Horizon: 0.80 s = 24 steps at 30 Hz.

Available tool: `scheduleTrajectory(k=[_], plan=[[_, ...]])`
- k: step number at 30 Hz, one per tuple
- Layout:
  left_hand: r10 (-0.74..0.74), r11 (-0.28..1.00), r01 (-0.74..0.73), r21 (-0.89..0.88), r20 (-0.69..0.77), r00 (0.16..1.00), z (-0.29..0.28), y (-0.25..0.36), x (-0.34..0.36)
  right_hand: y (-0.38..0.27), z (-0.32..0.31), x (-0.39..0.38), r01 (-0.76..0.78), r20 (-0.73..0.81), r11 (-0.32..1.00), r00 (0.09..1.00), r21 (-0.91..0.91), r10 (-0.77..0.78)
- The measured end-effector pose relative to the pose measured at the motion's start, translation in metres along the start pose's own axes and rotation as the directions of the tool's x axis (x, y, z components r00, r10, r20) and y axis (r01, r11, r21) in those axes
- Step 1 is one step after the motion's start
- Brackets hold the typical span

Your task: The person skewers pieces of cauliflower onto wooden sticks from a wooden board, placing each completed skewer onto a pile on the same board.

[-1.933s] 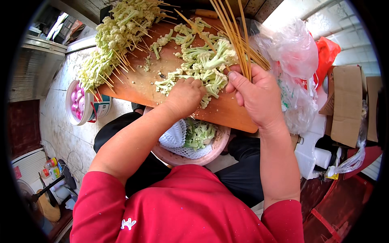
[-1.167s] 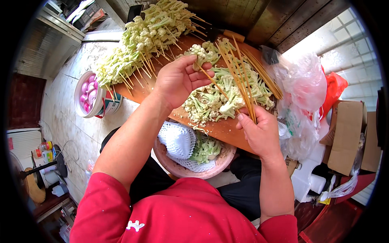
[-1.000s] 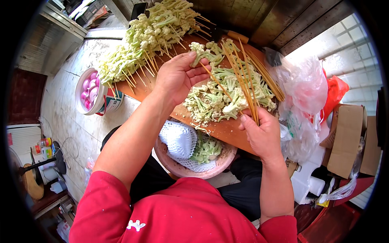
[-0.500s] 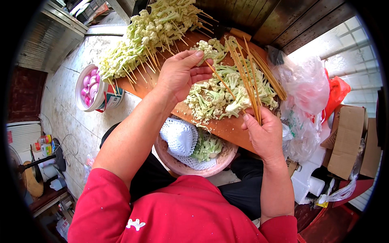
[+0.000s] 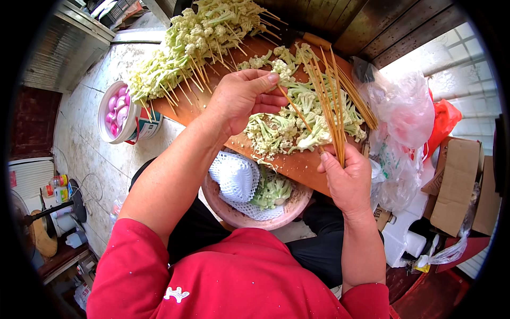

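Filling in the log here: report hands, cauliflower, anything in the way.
Left hand at tip of slanted skewer, grip partly hidden. Right hand closed on bundled skewers. Loose cauliflower pieces crowd the board between hands. Wooden handle at far edge, untouched.

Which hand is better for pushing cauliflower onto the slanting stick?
Probably the left hand: its fingertips are by the slanting stick's upper end, while the right hand is busy holding its lower end and other sticks.
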<state>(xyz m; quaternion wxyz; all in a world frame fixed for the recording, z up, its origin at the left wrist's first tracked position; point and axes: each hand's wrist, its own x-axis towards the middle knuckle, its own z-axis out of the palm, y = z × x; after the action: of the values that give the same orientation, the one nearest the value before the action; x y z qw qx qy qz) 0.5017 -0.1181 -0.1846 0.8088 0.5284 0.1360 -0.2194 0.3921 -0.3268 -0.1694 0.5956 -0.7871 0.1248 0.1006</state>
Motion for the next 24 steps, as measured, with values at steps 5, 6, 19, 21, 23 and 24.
scheduleTrajectory(k=[5, 6, 19, 21, 23, 24], plan=[[-0.066, 0.992, 0.065, 0.106, 0.005, 0.998, 0.010, -0.003, -0.005, 0.002, 0.003, -0.002, -0.044, -0.009, 0.996, 0.999, 0.078, 0.045], [-0.118, 0.988, 0.111, 0.109, 0.062, 0.991, 0.016, -0.012, -0.009, 0.002, 0.007, -0.001, -0.048, -0.007, 0.991, 0.999, 0.126, 0.049], [-0.055, 0.990, 0.078, -0.119, 0.187, 0.981, 0.030, -0.033, -0.011, -0.006, 0.009, 0.008, -0.039, -0.004, 0.980, 0.999, 0.193, 0.040], [-0.120, 0.951, 0.197, -0.240, 0.301, 0.946, 0.030, -0.035, -0.011, -0.005, 0.010, 0.007, -0.041, 0.007, 0.980, 0.999, 0.195, 0.040], [-0.125, 0.951, 0.209, -0.227, 0.336, 0.934, 0.026, -0.039, -0.008, -0.004, 0.009, 0.007, -0.043, 0.017, 0.980, 0.999, 0.196, 0.040], [-0.133, 0.951, 0.224, -0.212, 0.374, 0.918, 0.026, -0.039, -0.006, -0.003, 0.007, 0.006, -0.020, 0.013, 0.984, 1.000, 0.175, 0.018]])
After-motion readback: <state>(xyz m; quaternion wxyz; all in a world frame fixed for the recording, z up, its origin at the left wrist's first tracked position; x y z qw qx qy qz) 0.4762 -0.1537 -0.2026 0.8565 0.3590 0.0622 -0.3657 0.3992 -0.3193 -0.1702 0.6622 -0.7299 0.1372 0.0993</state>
